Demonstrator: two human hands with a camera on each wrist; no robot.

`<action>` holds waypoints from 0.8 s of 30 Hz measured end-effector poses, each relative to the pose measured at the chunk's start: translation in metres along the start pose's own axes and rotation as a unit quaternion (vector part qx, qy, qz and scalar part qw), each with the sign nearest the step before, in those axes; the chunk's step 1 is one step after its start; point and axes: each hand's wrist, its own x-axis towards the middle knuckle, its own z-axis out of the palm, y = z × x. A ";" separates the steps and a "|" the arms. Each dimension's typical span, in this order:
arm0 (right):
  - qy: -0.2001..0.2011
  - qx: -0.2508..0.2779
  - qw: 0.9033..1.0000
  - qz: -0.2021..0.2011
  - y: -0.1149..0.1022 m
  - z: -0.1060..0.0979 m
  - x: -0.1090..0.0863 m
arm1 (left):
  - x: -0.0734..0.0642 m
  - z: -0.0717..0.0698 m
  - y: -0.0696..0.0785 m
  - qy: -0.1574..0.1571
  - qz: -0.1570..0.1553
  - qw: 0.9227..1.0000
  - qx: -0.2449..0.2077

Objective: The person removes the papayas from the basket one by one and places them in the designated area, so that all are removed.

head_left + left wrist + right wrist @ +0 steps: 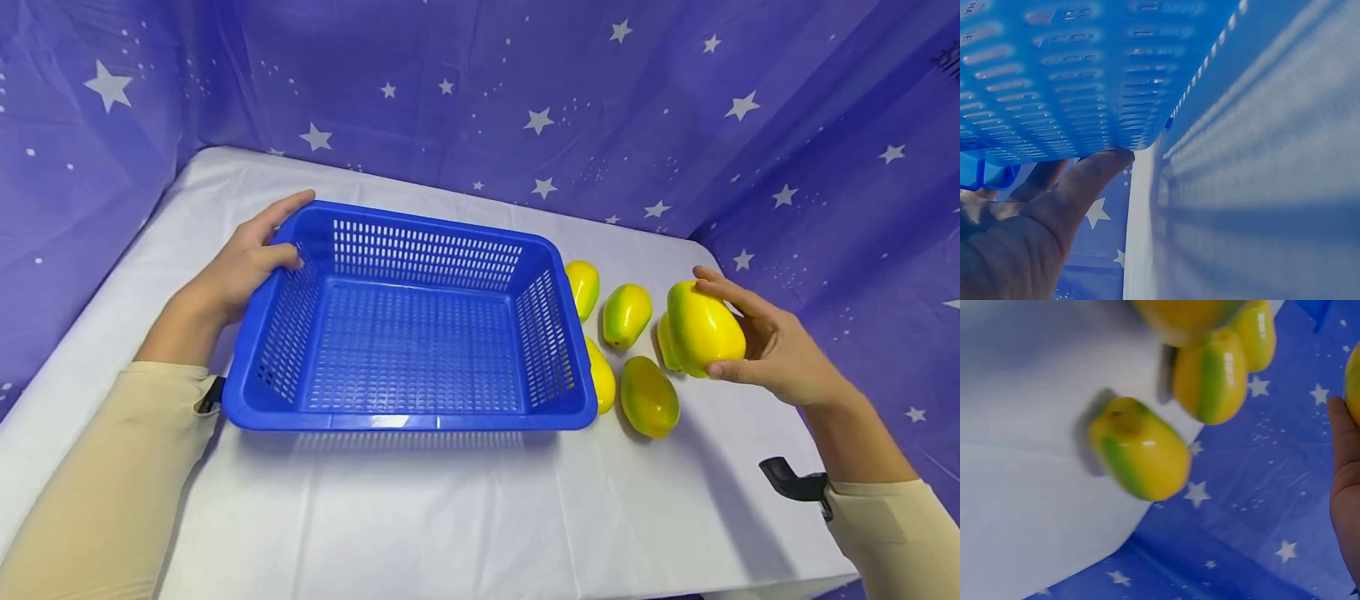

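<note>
My left hand (228,271) grips the left rim of a blue plastic basket (420,421) with nothing inside it. In the left wrist view the thumb and fingers of this hand (1054,212) lie along the basket's slotted wall (1085,81). On the right side my right hand (783,350) holds a yellow-green mango (708,329) between thumb and fingers, raised over the table. Behind that fruit, another mango (664,343) is partly hidden. The right wrist view catches only the edge of the held mango (1354,387) beside the fingers.
Several more mangoes lie between basket and right hand: one greener mango (649,397) in front, one (627,315) farther back, and two partly covered by the basket's right rim. White cloth (450,517) covers the table; a purple starred curtain (480,108) hangs behind.
</note>
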 end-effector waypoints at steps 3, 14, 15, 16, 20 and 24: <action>0.008 -0.003 1.000 0.016 0.010 0.001 -0.014 | 0.001 -0.001 0.001 -0.001 -0.002 1.000 0.004; 0.036 0.011 0.997 0.071 0.040 0.001 -0.058 | 0.004 0.001 -0.003 -0.005 -0.003 1.000 0.014; 0.038 0.011 0.996 0.075 0.042 0.001 -0.061 | 0.005 0.001 -0.003 -0.005 -0.002 1.000 0.011; 0.039 0.012 0.996 0.078 0.045 0.001 -0.065 | 0.006 0.001 -0.003 -0.005 -0.001 1.000 0.005; 0.040 0.018 0.995 0.086 0.055 0.003 -0.074 | 0.005 0.002 -0.001 -0.002 -0.003 1.000 -0.024; 0.045 0.021 0.995 0.090 0.062 0.005 -0.079 | 0.004 0.001 -0.002 0.002 -0.004 0.999 -0.039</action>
